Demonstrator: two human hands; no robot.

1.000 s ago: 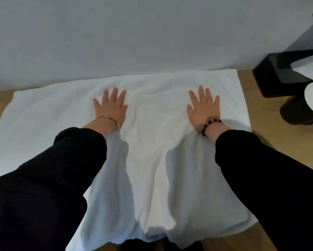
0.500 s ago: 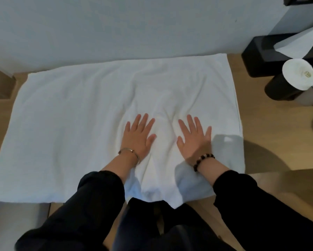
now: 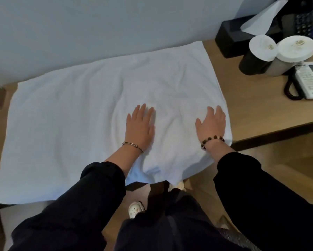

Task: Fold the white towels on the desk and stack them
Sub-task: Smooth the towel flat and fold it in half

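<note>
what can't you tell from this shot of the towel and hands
Head view only:
- white towel: near edge hidden by the left sleeve and hanging off the desk.
- left hand, right hand: palms face down, underside unseen.
- telephone: cut off by the right edge, keys too small to read.
- cups: contents hidden by lids.

The left hand (image 3: 140, 127) lies flat, palm down, fingers straight and pointing forward. The right hand (image 3: 211, 124) lies likewise, off to its right, thumb spread inward. Both forearms (image 3: 122, 156) reach forward from black sleeves (image 3: 105, 180).
</note>
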